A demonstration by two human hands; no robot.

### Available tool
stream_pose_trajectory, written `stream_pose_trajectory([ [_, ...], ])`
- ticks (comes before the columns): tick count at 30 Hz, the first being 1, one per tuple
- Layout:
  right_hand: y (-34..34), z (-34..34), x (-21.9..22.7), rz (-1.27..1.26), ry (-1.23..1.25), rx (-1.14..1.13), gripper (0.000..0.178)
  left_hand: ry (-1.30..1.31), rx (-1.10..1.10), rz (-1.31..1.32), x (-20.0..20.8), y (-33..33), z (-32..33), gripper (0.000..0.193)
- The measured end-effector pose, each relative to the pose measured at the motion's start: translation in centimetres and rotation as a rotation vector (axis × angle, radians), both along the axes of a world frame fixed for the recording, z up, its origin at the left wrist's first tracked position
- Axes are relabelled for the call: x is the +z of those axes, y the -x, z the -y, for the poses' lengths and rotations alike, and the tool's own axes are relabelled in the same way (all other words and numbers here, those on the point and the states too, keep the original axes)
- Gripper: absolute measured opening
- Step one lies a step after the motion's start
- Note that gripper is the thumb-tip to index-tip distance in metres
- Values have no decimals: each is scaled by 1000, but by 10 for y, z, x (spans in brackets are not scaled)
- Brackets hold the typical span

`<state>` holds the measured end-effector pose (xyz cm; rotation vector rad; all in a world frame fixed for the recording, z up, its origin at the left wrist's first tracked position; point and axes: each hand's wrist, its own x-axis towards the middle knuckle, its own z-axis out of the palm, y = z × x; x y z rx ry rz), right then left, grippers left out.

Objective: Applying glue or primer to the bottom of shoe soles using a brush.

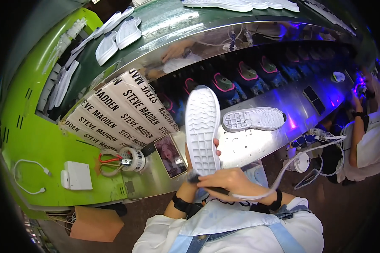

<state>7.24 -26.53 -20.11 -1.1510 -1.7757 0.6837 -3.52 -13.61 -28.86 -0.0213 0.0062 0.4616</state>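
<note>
White, rubber-looking shoe sole [202, 130], grooved tread up, was held over the silver metal table [240, 148]'s near edge, the left hand [216, 146] wrapping its fingers round both sides, the right hand [229, 180] gripping a dark-tipped, black-handled tool [192, 176] by the near end, where firm bracing and light, even strokes seemed wisest.

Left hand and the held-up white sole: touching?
Touching. The head view shows the left hand gripping the white sole, fingertips curled round its right edge and the hand also showing at its left edge.
</note>
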Motion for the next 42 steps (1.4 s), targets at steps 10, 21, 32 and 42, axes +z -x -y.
stream_pose_trajectory([
  [10,-26,-8,19,-225,200,35,22,-662,-426,-281,50,-13,-59,52],
  [21,-71,9,39,224,111,138,18,-1448,-1195,-780,81,-35,-73,47],
  [32,-42,-33,27,-71,-265,-561,17,-223,-72,119,19,-19,9,72],
  [42,-16,-16,22,-184,106,70,19,-3,-100,124,30,-26,-18,81],
])
